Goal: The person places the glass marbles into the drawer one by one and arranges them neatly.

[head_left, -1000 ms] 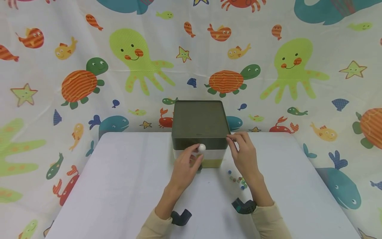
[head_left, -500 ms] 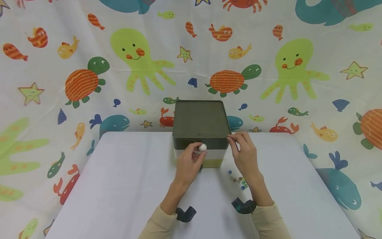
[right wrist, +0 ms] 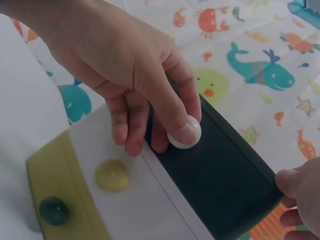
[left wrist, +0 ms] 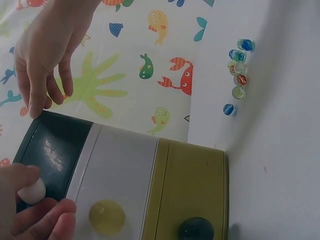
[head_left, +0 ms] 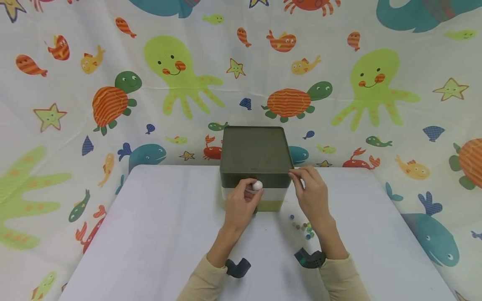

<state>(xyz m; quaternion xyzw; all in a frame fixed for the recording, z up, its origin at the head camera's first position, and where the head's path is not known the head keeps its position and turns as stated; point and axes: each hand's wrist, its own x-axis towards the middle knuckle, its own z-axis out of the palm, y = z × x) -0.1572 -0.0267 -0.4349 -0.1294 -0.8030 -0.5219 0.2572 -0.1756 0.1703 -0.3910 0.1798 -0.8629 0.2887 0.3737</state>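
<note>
A small box with three stacked drawers stands at the back of the table. The top drawer [right wrist: 215, 170] is dark green, the middle drawer [left wrist: 120, 165] white and the bottom drawer [left wrist: 192, 175] olive. My left hand [head_left: 241, 205] pinches the white knob [right wrist: 186, 132] of the top drawer between thumb and fingers. Both lower knobs show in the wrist views: a yellow knob [right wrist: 112, 175] and a dark green knob [right wrist: 54, 210]. With its fingertips, my right hand [head_left: 311, 194] touches the box's upper right front corner; its fingers hang fairly straight in the left wrist view.
Several glass marbles [left wrist: 239, 80] lie on the white table [head_left: 169, 230], in front of the box to the right, near my right forearm. Behind the table hangs a cloth [head_left: 241, 88] printed with sea animals. A dark camera mount [head_left: 238, 268] sits at my left wrist.
My left hand has shifted slightly right and forward, and its thumb and finger have closed in on the white knob. The right hand keeps its place at the corner. The head view has turned slightly left.
</note>
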